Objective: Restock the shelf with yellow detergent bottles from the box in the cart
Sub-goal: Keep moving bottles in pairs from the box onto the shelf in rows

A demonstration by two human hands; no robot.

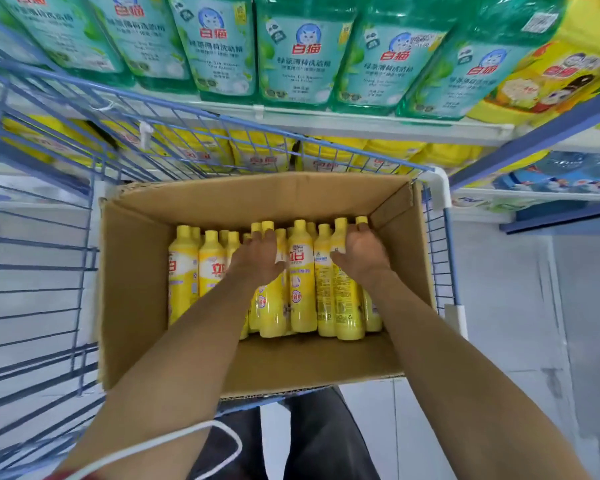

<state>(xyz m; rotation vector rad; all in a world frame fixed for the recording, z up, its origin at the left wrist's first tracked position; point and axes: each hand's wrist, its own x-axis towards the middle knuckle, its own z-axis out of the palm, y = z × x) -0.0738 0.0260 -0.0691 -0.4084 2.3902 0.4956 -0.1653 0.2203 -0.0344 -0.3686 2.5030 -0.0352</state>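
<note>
Shelf (326,121) ahead, box (136,271) in cart (42,265). My left grip (257,254) and right grip (361,251) both curled round yellow bottles (302,289).

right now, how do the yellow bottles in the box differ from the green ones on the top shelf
The yellow bottles are opaque, the green bottles see-through. The yellow bottles are slim and narrow-necked, the green bottles broad and flat-fronted. The yellow bottles stand in the box, the green bottles line the top shelf. Both stand upright, labelled.
</note>
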